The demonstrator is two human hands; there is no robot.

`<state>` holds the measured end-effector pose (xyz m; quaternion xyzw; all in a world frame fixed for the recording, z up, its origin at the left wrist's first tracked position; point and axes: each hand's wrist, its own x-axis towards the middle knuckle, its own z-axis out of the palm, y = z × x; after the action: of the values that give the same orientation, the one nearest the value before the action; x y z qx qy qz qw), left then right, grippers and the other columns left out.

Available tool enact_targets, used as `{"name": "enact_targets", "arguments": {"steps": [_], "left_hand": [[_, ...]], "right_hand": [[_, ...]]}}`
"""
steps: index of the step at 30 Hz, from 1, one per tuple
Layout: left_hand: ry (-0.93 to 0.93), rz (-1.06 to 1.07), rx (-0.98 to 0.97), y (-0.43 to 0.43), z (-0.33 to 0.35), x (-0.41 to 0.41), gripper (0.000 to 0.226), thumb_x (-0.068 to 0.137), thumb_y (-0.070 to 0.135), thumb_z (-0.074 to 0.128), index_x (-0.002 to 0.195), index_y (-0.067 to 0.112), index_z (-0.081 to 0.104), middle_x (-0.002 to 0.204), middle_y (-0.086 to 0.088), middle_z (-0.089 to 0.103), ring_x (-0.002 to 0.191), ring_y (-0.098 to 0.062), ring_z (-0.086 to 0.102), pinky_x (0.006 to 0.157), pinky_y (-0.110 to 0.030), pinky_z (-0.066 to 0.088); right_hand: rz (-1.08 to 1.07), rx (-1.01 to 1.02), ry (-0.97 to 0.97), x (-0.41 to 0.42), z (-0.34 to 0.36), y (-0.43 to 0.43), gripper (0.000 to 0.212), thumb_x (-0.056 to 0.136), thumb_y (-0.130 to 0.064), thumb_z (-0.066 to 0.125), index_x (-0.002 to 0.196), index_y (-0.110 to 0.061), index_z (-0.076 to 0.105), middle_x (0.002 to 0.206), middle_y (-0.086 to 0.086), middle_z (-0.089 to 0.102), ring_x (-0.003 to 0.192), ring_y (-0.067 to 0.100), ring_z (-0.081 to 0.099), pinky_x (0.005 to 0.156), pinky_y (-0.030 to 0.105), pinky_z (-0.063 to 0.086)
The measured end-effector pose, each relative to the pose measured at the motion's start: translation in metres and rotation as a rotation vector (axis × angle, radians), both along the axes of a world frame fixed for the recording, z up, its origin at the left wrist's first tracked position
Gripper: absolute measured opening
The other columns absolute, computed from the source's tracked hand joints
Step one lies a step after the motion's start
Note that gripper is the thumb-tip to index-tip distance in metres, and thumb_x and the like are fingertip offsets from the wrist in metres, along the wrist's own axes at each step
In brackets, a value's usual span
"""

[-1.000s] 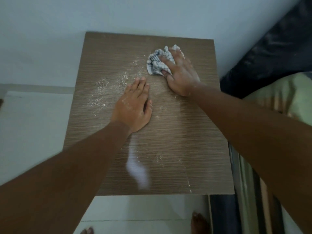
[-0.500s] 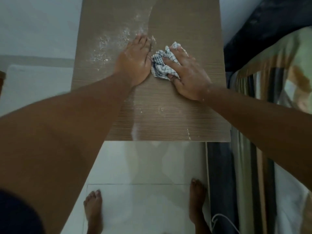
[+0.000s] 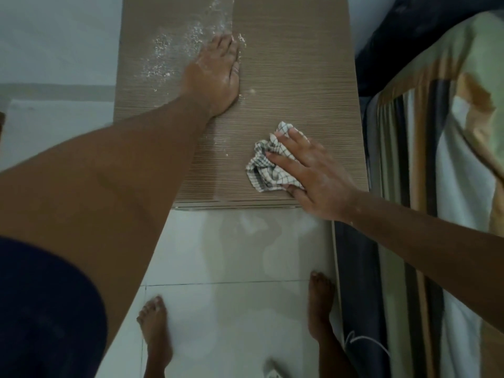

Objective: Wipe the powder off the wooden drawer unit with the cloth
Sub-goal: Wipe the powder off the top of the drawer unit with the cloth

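The wooden drawer unit (image 3: pixel 300 77) fills the upper middle of the view, its grained top seen from above. White powder (image 3: pixel 169 55) lies scattered over its far left part. My left hand (image 3: pixel 215 75) rests flat, palm down, beside the powder, holding nothing. A crumpled white checked cloth (image 3: pixel 266 167) lies near the front right edge of the top. My right hand (image 3: pixel 313 170) presses down on the cloth, fingers spread over it.
A bed with a striped cover (image 3: pixel 436 159) and a dark pillow (image 3: pixel 409 36) stands close on the right. White floor tiles (image 3: pixel 240 268) lie in front of the unit, with my bare feet (image 3: pixel 155 326) on them. A pale wall (image 3: pixel 54 36) is at the left.
My right hand has dragged the cloth from the far middle of the top toward its front right edge. My left hand stayed flat by the powder. The view tilted down toward the floor.
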<state>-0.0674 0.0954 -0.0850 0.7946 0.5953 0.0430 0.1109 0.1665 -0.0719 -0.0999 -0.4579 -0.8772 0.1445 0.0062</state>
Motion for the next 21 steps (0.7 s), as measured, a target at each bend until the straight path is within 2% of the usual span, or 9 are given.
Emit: {"name": "enact_targets", "arguments": {"steps": [2, 5, 9, 13, 15, 17, 19, 21], "left_hand": [[-0.007, 0.003, -0.002, -0.001, 0.0, 0.0, 0.055, 0.112, 0.029, 0.024, 0.164, 0.01, 0.022, 0.173, -0.006, 0.016, 0.162, -0.02, 0.011, 0.132, -0.034, 0.008], [-0.012, 0.008, -0.007, -0.003, 0.002, 0.0, 0.056, 0.112, 0.029, 0.023, 0.164, 0.01, 0.02, 0.173, -0.007, 0.016, 0.162, -0.02, 0.01, 0.133, -0.034, 0.008], [-0.015, 0.006, -0.011, -0.003, 0.003, 0.0, 0.055, 0.111, 0.028, 0.024, 0.164, 0.01, 0.021, 0.173, -0.007, 0.016, 0.162, -0.02, 0.01, 0.133, -0.035, 0.009], [-0.032, 0.015, -0.006, 0.0, 0.002, 0.001, 0.055, 0.111, 0.027, 0.024, 0.163, 0.009, 0.022, 0.173, -0.007, 0.018, 0.162, -0.02, 0.013, 0.133, -0.034, 0.009], [-0.045, 0.022, -0.002, 0.001, 0.002, 0.002, 0.055, 0.111, 0.025, 0.026, 0.163, 0.008, 0.024, 0.172, -0.008, 0.02, 0.161, -0.02, 0.014, 0.132, -0.033, 0.01], [-0.058, 0.033, -0.003, 0.001, 0.003, 0.002, 0.055, 0.11, 0.024, 0.027, 0.162, 0.006, 0.026, 0.172, -0.009, 0.022, 0.161, -0.021, 0.015, 0.132, -0.032, 0.01], [-0.082, 0.011, -0.017, 0.001, 0.004, -0.001, 0.054, 0.11, 0.023, 0.028, 0.162, 0.005, 0.027, 0.172, -0.01, 0.022, 0.161, -0.022, 0.015, 0.132, -0.032, 0.008], [-0.13, -0.028, -0.041, 0.005, 0.005, -0.008, 0.054, 0.111, 0.022, 0.029, 0.161, 0.005, 0.028, 0.171, -0.01, 0.022, 0.161, -0.022, 0.015, 0.132, -0.031, 0.008]], "right_hand": [[0.012, -0.008, 0.025, 0.0, 0.0, -0.015, 0.066, 0.095, -0.031, 0.047, 0.158, -0.022, 0.032, 0.171, 0.011, 0.017, 0.159, 0.033, 0.009, 0.128, 0.05, 0.017], [0.023, -0.024, 0.053, -0.001, -0.003, -0.031, 0.069, 0.091, -0.013, 0.056, 0.156, -0.02, 0.036, 0.17, 0.01, 0.02, 0.159, 0.031, 0.013, 0.127, 0.046, 0.017], [0.067, -0.066, 0.09, -0.001, -0.002, -0.049, 0.069, 0.088, -0.005, 0.048, 0.155, -0.018, 0.038, 0.168, 0.012, 0.023, 0.158, 0.031, 0.017, 0.125, 0.052, 0.027], [0.146, -0.108, 0.144, -0.002, -0.004, -0.067, 0.069, 0.086, 0.003, 0.056, 0.151, -0.016, 0.045, 0.166, 0.01, 0.03, 0.157, 0.03, 0.02, 0.124, 0.053, 0.03], [0.181, -0.151, 0.163, -0.006, -0.002, -0.074, 0.068, 0.085, 0.003, 0.056, 0.149, -0.017, 0.049, 0.164, 0.008, 0.035, 0.157, 0.029, 0.023, 0.123, 0.053, 0.034], [0.192, -0.167, 0.206, -0.014, 0.003, -0.078, 0.059, 0.089, -0.002, 0.045, 0.147, -0.015, 0.053, 0.162, 0.008, 0.04, 0.155, 0.029, 0.027, 0.123, 0.048, 0.035], [0.171, -0.166, 0.28, -0.025, 0.014, -0.071, 0.057, 0.093, -0.009, 0.035, 0.148, -0.015, 0.052, 0.163, 0.008, 0.038, 0.156, 0.026, 0.026, 0.125, 0.042, 0.031], [0.094, -0.154, 0.354, -0.037, 0.027, -0.051, 0.058, 0.094, -0.013, 0.037, 0.151, -0.019, 0.044, 0.165, 0.007, 0.031, 0.156, 0.023, 0.025, 0.126, 0.035, 0.027]]}}
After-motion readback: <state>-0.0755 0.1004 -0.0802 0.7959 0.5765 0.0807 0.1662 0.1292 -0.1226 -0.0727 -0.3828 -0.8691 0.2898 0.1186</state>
